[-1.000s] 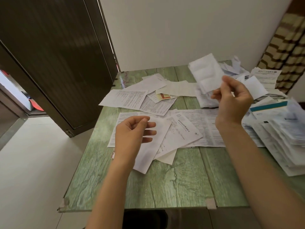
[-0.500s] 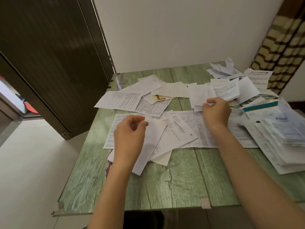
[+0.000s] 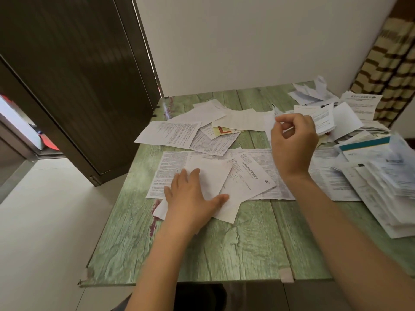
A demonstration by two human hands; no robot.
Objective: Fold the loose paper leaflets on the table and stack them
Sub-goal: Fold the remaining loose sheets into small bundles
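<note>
Loose printed leaflets lie scattered over the green wooden table [image 3: 224, 250]. My left hand [image 3: 193, 198] presses flat, fingers spread, on a blank white sheet [image 3: 213, 176] near the table's middle. That sheet overlaps a printed leaflet [image 3: 249, 178] and a long unfolded sheet [image 3: 170, 167]. My right hand [image 3: 292, 140] hovers above the far middle of the table with its fingers curled, and no paper shows between them. Just behind it lies a small pile of folded leaflets [image 3: 323, 117].
A thick heap of papers [image 3: 381, 187] fills the table's right side. Crumpled sheets [image 3: 312, 93] lie at the back right corner. A dark door [image 3: 78, 75] stands to the left and a striped curtain [image 3: 390, 63] hangs at the right. Bare wood shows along the near edge.
My right hand lowered the folded leaflet it held up onto the far pile, let go and drew back. My left hand dropped and flattened onto the white sheet.
</note>
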